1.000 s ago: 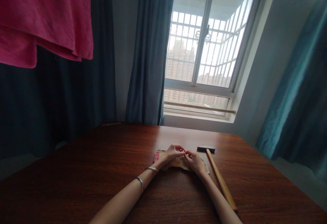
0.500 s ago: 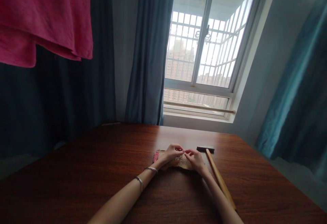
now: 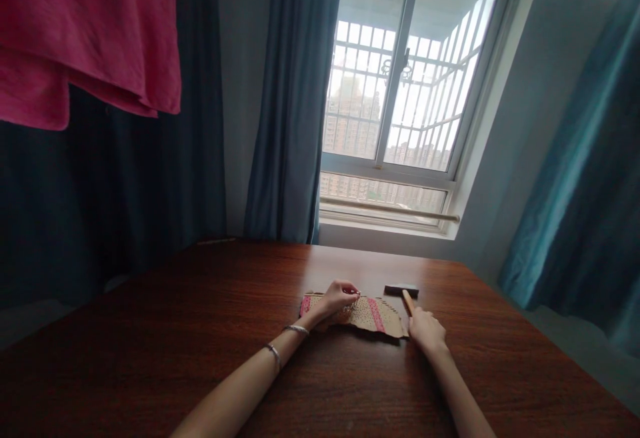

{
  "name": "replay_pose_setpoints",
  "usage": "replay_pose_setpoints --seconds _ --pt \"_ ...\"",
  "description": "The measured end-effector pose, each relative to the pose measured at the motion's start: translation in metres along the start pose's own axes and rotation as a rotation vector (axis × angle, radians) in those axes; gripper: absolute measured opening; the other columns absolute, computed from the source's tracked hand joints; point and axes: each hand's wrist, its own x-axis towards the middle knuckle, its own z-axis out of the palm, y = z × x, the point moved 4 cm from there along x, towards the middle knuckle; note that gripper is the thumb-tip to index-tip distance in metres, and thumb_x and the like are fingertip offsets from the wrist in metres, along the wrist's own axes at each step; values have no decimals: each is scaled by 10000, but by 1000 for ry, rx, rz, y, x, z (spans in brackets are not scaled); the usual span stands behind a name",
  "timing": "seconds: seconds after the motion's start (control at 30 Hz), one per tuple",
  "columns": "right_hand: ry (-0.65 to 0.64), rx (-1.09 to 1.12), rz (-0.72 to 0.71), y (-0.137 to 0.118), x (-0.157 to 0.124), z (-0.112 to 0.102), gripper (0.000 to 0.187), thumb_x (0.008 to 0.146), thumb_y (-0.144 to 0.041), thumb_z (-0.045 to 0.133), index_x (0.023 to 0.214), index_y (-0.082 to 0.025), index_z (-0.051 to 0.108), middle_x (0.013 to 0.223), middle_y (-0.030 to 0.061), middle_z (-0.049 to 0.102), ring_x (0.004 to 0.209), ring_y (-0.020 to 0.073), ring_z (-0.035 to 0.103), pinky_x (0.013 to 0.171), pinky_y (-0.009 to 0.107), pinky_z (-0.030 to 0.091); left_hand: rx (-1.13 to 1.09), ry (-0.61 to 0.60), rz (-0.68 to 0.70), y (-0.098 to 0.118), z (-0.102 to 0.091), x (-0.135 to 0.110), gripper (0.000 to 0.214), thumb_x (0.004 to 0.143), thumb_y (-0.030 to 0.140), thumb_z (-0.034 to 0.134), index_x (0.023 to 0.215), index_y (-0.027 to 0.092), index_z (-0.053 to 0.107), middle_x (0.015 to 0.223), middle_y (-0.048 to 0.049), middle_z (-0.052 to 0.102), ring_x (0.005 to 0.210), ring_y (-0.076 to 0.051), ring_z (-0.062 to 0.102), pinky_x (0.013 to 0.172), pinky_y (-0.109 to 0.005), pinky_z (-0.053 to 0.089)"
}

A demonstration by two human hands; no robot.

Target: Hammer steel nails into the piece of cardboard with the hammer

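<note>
On the table lies a flat piece of brown cardboard (image 3: pixel 393 315) with ragged edges, dotted with many small holes or specks and crossed by pink stripes. My left hand (image 3: pixel 340 297) is over its middle, thumb and fingers pinched together; whatever is between the fingertips is too small to make out. To the right, a hammer (image 3: pixel 409 303) with a black head and a light wooden handle rests on the table. My right hand (image 3: pixel 427 331) is closed around that handle, palm down, beside the cardboard's right end. The fingers hide most of the handle.
A brown wood-grain table (image 3: pixel 225 338) spreads under everything. Behind it are a barred window (image 3: pixel 390 111) and blue curtains (image 3: pixel 295 105). A pink cloth (image 3: pixel 100 38) hangs at the upper left.
My right hand has left the cardboard near my left fingertips and moved right onto the hammer handle. The cardboard's right part now shows. My left hand stays in place.
</note>
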Motion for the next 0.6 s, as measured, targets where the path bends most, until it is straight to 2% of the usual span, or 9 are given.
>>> replay_pose_setpoints --seconds 0.1,0.2,0.27,0.37,0.43,0.53,0.6 --pt "2 99 70 1 1 0 263 749 -167 415 903 -69 605 888 281 597 794 336 621 660 454 425 -7 -6 -8 6 -1 -2 288 649 333 584 791 107 692 749 -62 671 707 -171 583 617 -233 426" --pt "-16 272 81 -2 5 -5 223 764 -220 423 832 -111 605 816 206 614 735 276 622 635 385 440 -7 -9 -12 9 -2 -3 279 645 330 587 775 107 693 742 -62 671 700 -170 578 611 -232 420" --pt "-44 424 71 -6 7 -11 250 795 -276 387 778 -135 593 721 133 607 608 200 601 544 305 441 1 -10 -15 8 -1 -3 279 644 326 585 774 104 693 729 -60 669 694 -167 574 605 -229 415" --pt "-104 645 51 -11 5 -22 307 823 -338 338 794 -147 578 624 39 554 398 83 471 385 204 371 7 -1 -29 2 0 0 293 645 321 580 791 91 690 724 -60 664 687 -157 566 601 -223 408" --pt "-227 888 47 -15 -2 -28 287 794 -380 417 846 -149 580 606 3 521 339 38 375 327 171 311 9 1 -35 -2 1 1 302 644 319 581 801 85 689 723 -60 661 680 -152 561 594 -219 402" --pt "-535 1371 66 -26 -20 -34 342 675 -413 604 888 -147 583 597 -29 480 320 8 300 281 151 225 5 -10 -11 -3 2 1 296 652 310 578 807 84 689 717 -57 658 674 -147 555 586 -214 393" --pt "-651 1501 61 -34 -32 -37 383 633 -415 654 894 -143 585 596 -36 473 316 -1 285 267 145 197 -3 -18 7 -1 1 1 285 658 301 574 809 87 688 724 -54 659 679 -146 555 589 -210 391"
